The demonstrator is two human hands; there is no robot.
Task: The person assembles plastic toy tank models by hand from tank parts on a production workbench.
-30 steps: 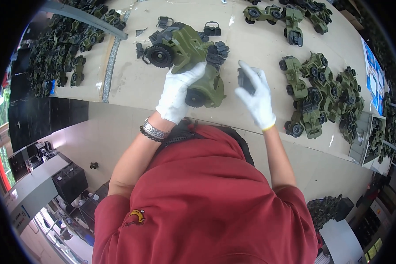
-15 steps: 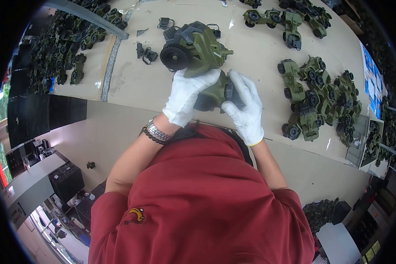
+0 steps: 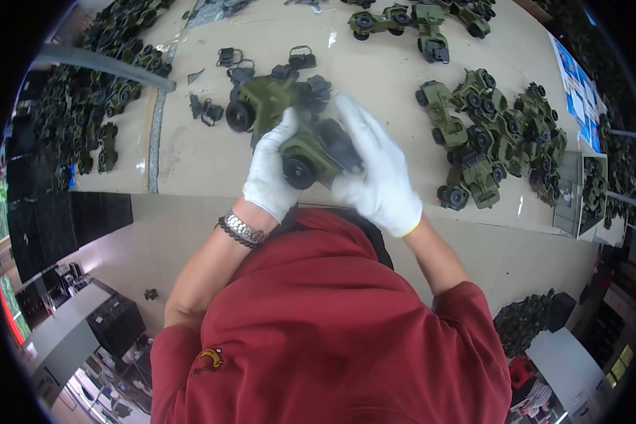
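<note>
1 olive toy vehicle (image 3: 312, 145), above table's (image 3: 381, 78) near side. Left hand (image 3: 270, 173) grasping it; right hand (image 3: 380, 173) against blurred dark part (image 3: 339, 144), grip unclear. Loose black pieces (image 3: 212, 113) left; vehicle cluster (image 3: 480, 181) right.

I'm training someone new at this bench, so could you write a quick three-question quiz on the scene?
1. True or false: the left hand and the right hand both wear white gloves.
2. What is the main body colour of the toy vehicle in the left hand?
A) red
B) green
C) yellow
3. Fill in: the silver band is worn on the ____ wrist.

Key: 1. True. 2. B. 3. left.
</note>
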